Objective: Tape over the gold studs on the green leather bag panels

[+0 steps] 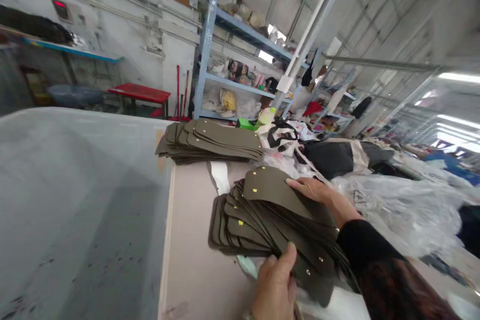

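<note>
A fanned stack of dark olive-brown cut panels (277, 192) lies across the table under my two hands. The panels have rounded ends, small yellow marks at one end and metal eyelets at the other. My left hand (275, 282) grips the near edge, thumb on top and fingers partly hidden below. At the far side, my right hand (318, 194) holds the upper panels by their edge, its fingers partly out of sight. Farther along the table sits a second stack of similar panels (217, 137) with eyelets.
The pale table (195, 240) ends in a straight edge on my left, above the grey floor (112, 240). Clear plastic bags (405, 210) and a black bundle (328, 157) crowd the right side. Beyond stand a red stool (140, 93) and blue metal shelves (240, 82).
</note>
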The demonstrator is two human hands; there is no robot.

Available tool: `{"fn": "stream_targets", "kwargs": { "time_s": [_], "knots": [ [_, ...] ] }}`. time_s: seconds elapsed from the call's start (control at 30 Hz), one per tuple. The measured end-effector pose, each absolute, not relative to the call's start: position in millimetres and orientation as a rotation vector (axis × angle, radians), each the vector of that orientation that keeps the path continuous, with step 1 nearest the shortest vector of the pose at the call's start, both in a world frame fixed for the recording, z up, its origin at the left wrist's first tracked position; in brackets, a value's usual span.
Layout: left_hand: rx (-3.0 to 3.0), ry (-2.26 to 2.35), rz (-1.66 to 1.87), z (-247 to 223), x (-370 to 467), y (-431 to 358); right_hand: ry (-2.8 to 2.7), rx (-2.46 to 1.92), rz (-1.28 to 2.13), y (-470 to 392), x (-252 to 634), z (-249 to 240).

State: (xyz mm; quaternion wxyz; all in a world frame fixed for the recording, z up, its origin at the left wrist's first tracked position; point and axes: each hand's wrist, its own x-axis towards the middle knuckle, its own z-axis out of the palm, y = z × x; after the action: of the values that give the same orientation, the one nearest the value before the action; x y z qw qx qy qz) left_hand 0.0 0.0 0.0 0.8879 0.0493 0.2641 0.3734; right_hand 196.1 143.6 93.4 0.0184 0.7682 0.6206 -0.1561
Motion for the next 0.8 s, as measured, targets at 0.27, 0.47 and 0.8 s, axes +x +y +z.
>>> {"fn": "stream_targets", "kwargs": {
  "time_s": [0.27, 0.47, 0.8],
  "knots": [
    [0.015, 0.514, 0.816, 10, 2, 6, 1.902, 2.384, -0.609, 135, 185, 89],
    [0.065, 0.559, 0.823, 36, -12, -3, 1.870, 2.557, -0.529, 95, 140, 98],
    [0.132, 0.637, 0.815, 29, -7, -3, 2.010, 2.597, -0.581, 95, 155, 83]
  ]
}}
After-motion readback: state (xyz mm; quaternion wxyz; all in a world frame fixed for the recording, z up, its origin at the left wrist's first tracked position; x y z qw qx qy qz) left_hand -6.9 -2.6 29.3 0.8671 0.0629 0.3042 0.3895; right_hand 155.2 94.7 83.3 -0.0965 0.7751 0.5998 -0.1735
